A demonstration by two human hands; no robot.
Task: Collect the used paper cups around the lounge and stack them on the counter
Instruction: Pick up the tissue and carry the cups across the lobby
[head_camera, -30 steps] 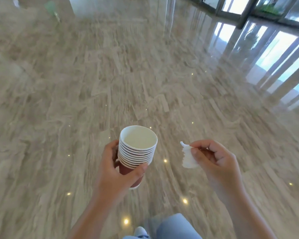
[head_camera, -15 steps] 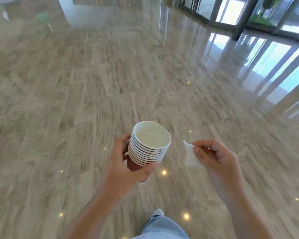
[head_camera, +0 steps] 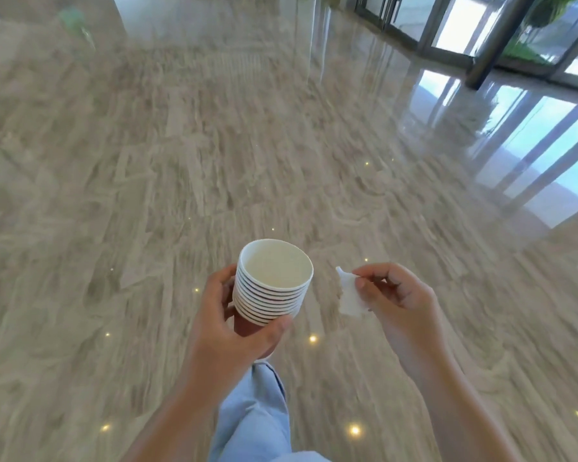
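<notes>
A stack of several nested paper cups (head_camera: 271, 288), white inside with dark red walls, is held upright in front of me. My left hand (head_camera: 229, 331) is wrapped around the bottom of the stack, thumb on the near side. To the right, apart from the cups, my right hand (head_camera: 399, 305) pinches a small crumpled white tissue (head_camera: 349, 295) between thumb and fingers. The top cup looks empty. No counter is in view.
A glossy beige marble floor (head_camera: 181, 178) stretches ahead with ceiling lights mirrored in it. Glass doors (head_camera: 454, 25) and a dark pillar (head_camera: 488, 48) stand at the far right. My leg in light blue jeans (head_camera: 254, 415) steps forward below the hands.
The floor has slid past beneath me and the glass doors have come closer into view. The cup stack has shifted slightly right. Both hands keep the same hold.
</notes>
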